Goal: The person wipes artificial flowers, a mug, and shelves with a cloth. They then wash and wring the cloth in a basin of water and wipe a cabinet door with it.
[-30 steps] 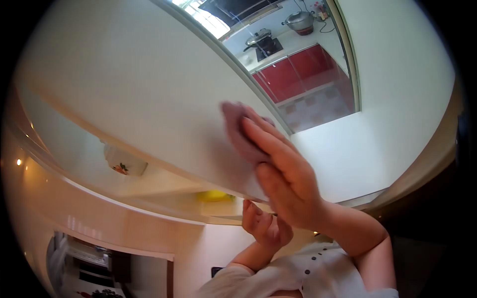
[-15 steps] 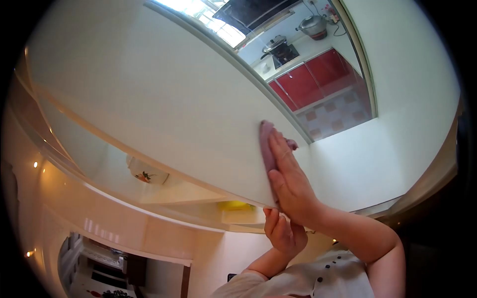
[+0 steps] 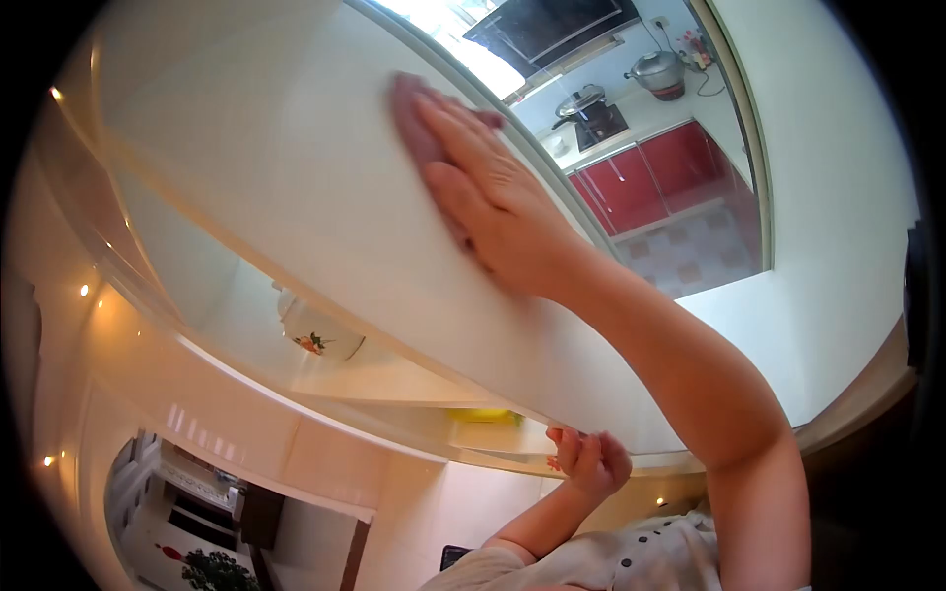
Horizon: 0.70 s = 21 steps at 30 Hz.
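Note:
A pinkish-purple cloth lies pressed against a broad white panel. My right hand is laid over the cloth, fingers pointing up the panel, holding it to the surface near the framed opening. Part of the cloth shows past the fingertips and along the thumb side; the rest is under my palm. Lower down, my left hand has its fingers curled at the panel's bottom edge. Some of those fingertips are hidden by the edge.
Under the panel, shelves hold a white pot with a flower pattern and a yellow object. Through the framed opening appear a kitchen counter with a lidded pan, a steel pot and red cabinets.
My right hand and the cloth have slid up and left along the panel, the arm stretching out. My left hand has shifted slightly right and down in view, staying at the edge.

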Available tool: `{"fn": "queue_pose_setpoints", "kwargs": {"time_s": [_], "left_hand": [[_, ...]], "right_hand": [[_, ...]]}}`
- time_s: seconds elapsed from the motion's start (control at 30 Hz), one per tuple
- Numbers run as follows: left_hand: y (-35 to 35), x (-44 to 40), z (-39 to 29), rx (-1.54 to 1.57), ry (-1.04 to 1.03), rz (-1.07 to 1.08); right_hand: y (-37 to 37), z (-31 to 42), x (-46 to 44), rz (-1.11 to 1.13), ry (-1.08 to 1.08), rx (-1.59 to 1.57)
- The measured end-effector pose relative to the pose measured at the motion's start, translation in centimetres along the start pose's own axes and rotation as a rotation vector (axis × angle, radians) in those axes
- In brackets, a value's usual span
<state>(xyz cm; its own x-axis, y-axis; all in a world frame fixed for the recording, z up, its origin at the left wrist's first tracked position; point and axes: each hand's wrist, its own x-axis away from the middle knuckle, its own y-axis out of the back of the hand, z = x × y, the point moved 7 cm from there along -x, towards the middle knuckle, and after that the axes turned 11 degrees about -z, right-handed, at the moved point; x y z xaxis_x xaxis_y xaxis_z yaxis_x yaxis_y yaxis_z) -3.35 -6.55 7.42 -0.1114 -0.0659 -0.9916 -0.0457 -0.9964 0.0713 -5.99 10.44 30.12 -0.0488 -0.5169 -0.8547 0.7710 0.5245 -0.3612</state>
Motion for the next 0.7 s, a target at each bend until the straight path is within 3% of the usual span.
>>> {"fn": "queue_pose_setpoints", "kwargs": {"time_s": [0.03, 0.1, 0.17, 0.33, 0.47, 0.7], "left_hand": [[-0.2, 0.0, -0.1, -0.021, -0.004, -0.001], [-0.4, 0.4, -0.3, -0.048, 0.008, -0.004], [-0.6, 0.3, -0.2, -0.06, 0.012, -0.012], [0.0, 1.4, 0.5, -0.112, -0.014, 0.029], [-0.9, -0.3, -0.7, -0.062, -0.093, 0.04], [-0.9, 0.5, -0.5, -0.067, -0.026, -0.037]], "right_hand": [[0.4, -1.0, 1.0, 0.008, 0.002, -0.002], [1.8, -3.6, 3.7, -0.038, -0.212, 0.016], [2.2, -1.5, 5.6, -0.069, -0.166, 0.092], [0.5, 6.9, 2.3, 0.044, 0.197, -0.092], [-1.8, 8.4, -3.4, 0.064, 0.387, -0.222], [-3.4, 2.0, -9.9, -0.039, 0.159, -0.093]]}}
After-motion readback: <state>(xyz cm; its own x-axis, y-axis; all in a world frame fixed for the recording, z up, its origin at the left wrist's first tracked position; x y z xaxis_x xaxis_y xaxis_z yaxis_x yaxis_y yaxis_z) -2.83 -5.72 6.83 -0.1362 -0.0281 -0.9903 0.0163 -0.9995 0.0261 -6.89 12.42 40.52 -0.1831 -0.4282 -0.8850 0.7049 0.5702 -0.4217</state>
